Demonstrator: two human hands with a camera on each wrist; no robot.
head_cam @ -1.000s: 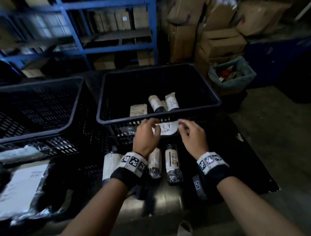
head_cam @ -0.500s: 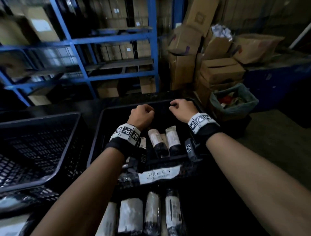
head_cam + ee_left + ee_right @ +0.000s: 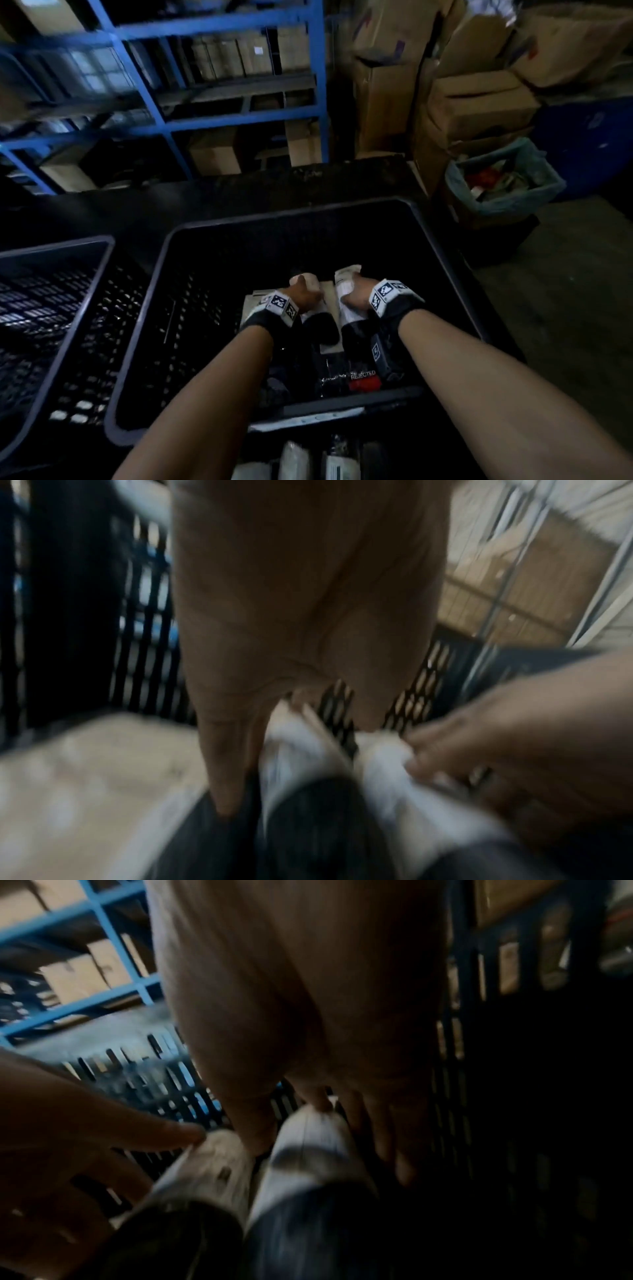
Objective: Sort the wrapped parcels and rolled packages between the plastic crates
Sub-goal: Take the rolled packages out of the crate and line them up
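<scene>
Both hands had come down from above the crate's far wall, where they hung as empty fists half a second before, to its floor. The left hand [image 3: 303, 298] lay on the left rolled package [image 3: 301, 279], thumb and fingers going down either side of its white end; the wrist views were too blurred to confirm that they had closed, so its grip could not be determined. The right hand [image 3: 356, 296] lay on the right rolled package [image 3: 346, 275], thumb on one flank, fingers down the other; whether they had tightened could not be determined either. The two hands sat side by side, nearly touching.

Both rolls lay parallel on the floor of the black crate [image 3: 442, 246], white ends away from the wrists and dark ends [image 3: 325, 329] under them. A flat wrapped parcel [image 3: 251, 305] lay just left of the left hand. A red tag reading REJECTED [image 3: 363, 378] lay nearer the person than both wrists. A second crate [image 3: 85, 291] stood well left of the left hand. More rolls [image 3: 294, 459] lay outside the crate's near wall, under the forearms.

Judgement: the work had passed from labelling to picking; both rolls looked about to be lifted together. Neither had left the floor.
</scene>
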